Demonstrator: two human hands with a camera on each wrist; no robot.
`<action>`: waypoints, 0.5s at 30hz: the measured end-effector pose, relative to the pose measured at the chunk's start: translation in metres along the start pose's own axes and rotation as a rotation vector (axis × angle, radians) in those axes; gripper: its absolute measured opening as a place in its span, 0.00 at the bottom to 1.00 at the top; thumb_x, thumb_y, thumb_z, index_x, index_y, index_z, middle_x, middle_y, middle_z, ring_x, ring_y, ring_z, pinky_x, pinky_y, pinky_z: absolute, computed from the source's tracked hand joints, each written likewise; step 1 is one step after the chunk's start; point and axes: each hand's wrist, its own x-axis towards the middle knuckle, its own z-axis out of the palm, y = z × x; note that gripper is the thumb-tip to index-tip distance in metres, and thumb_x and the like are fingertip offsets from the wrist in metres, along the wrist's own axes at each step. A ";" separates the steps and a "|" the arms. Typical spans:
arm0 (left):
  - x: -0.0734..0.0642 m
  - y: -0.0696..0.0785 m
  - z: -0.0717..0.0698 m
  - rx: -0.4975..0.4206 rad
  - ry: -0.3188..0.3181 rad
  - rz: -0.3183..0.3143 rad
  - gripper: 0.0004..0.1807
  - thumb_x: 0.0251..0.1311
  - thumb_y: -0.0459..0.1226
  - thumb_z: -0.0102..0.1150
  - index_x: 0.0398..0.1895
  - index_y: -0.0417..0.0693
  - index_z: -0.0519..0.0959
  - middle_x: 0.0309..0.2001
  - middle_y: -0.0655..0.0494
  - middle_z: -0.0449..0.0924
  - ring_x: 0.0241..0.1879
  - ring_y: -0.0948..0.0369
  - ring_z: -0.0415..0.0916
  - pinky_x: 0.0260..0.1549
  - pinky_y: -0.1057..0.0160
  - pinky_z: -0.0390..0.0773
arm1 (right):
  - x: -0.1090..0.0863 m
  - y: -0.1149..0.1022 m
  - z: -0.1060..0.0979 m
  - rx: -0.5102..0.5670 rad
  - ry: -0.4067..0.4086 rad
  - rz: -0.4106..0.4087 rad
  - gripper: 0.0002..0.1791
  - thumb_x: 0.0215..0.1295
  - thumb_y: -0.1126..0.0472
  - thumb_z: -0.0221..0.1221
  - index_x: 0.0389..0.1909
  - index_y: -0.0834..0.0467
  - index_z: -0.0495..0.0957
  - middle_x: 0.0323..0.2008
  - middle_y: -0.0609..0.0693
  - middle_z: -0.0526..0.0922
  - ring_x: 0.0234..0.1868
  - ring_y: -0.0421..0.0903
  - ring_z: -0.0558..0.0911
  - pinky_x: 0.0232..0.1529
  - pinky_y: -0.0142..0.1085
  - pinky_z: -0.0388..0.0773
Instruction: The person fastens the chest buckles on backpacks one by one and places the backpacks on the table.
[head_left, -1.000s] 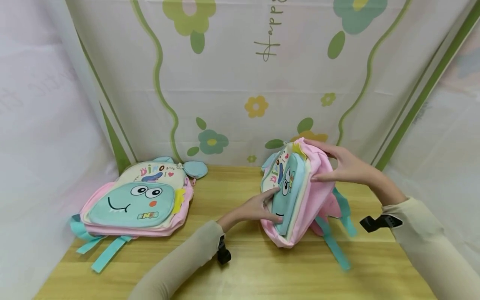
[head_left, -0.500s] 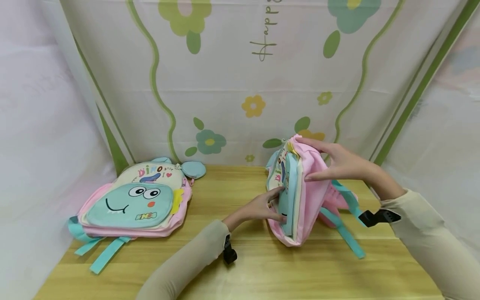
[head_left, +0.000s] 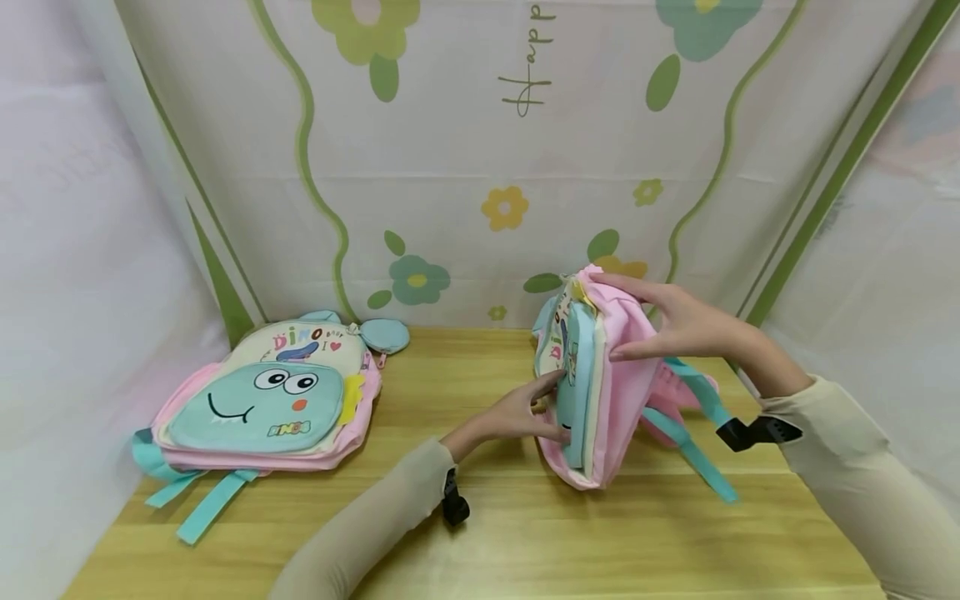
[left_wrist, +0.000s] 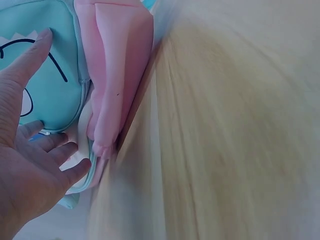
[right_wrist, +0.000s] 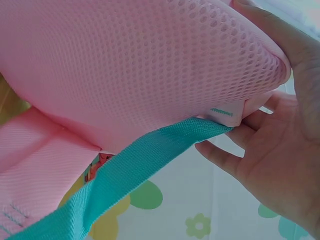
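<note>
A pink and teal child's backpack (head_left: 628,392) stands on edge on the table at the right, its printed face turned left. My left hand (head_left: 513,414) rests on that face with thumb and fingers spread; in the left wrist view, the thumb tip lies against the teal pocket (left_wrist: 60,92). My right hand (head_left: 686,323) grips the pack's upper right side. Seen from the right wrist, thumb and fingers straddle a corner of the pink mesh back panel (right_wrist: 130,70), beside a teal strap (right_wrist: 140,152). Parts of the right fingers are hidden behind the pack.
A matching dinosaur backpack (head_left: 258,408) lies face up at the left, straps toward the front, a small round blue pouch (head_left: 386,336) at its top. Wooden tabletop (head_left: 450,375) lies between the packs. Flower-printed cloth (head_left: 450,167) hangs behind; white cloth walls stand at both sides.
The backpack in my hands has turned, so its printed face shows less and its pink side more. Both hands have moved slightly with it. The left backpack stays in place.
</note>
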 end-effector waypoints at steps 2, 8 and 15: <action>-0.003 0.000 -0.004 0.000 -0.004 -0.002 0.58 0.53 0.46 0.75 0.82 0.68 0.47 0.82 0.60 0.50 0.79 0.50 0.53 0.73 0.52 0.64 | 0.001 -0.001 0.001 -0.001 -0.001 -0.011 0.55 0.53 0.52 0.78 0.79 0.40 0.57 0.77 0.50 0.63 0.67 0.52 0.72 0.57 0.56 0.76; -0.016 0.006 -0.021 0.081 -0.007 0.003 0.59 0.54 0.49 0.76 0.83 0.66 0.46 0.82 0.64 0.48 0.80 0.51 0.52 0.75 0.47 0.60 | 0.007 -0.007 0.005 0.007 -0.020 -0.051 0.56 0.53 0.50 0.77 0.80 0.39 0.56 0.79 0.48 0.59 0.75 0.53 0.66 0.65 0.62 0.71; -0.026 0.036 -0.053 0.104 0.053 0.105 0.63 0.52 0.63 0.72 0.83 0.49 0.48 0.82 0.46 0.50 0.79 0.47 0.53 0.74 0.43 0.60 | 0.014 -0.012 0.011 0.020 -0.018 -0.056 0.57 0.53 0.48 0.77 0.81 0.40 0.54 0.80 0.46 0.58 0.75 0.50 0.65 0.67 0.60 0.70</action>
